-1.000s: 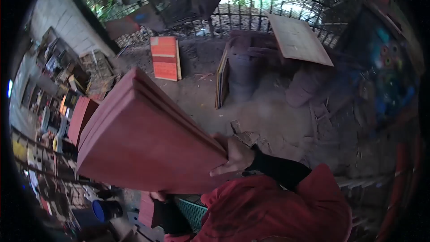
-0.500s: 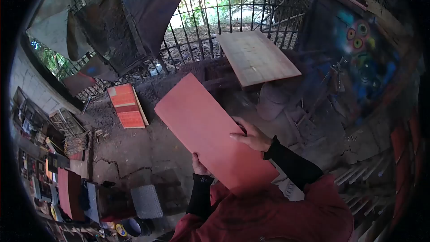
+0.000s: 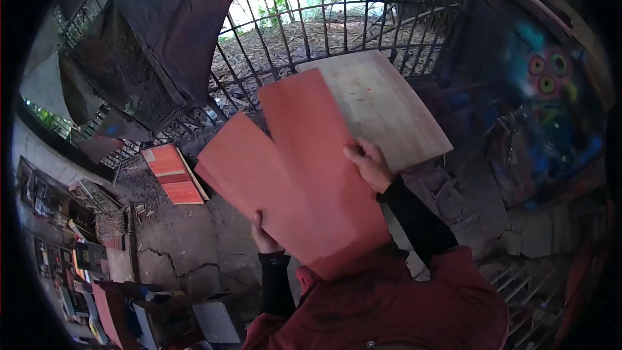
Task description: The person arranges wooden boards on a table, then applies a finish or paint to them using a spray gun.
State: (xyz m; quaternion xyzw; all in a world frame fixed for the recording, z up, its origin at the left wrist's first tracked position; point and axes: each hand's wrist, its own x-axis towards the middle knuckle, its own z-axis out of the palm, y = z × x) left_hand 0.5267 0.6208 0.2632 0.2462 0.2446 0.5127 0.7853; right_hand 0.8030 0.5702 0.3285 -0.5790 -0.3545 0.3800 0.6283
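**Red panels fanned apart**

Where we had seen one flush face half a second earlier, we now saw a left red panel (image 3: 236, 159) and a right red panel (image 3: 304, 107) splayed at their far ends, overlapping near the body; we judged each could now be handled singly. They were held before the chest, below the pale board (image 3: 398, 107). Our left hand (image 3: 265, 236) gripped the left panel's edge, thumb up; our right hand (image 3: 374, 167), wrist angled inward, clasped the right panel's.

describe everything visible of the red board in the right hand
The red board is a flat, plain panel with straight edges and a matt look; its material is unclear. It slants, overlapping another red board. The right hand grips its right edge; its far end hides part of the pale board.
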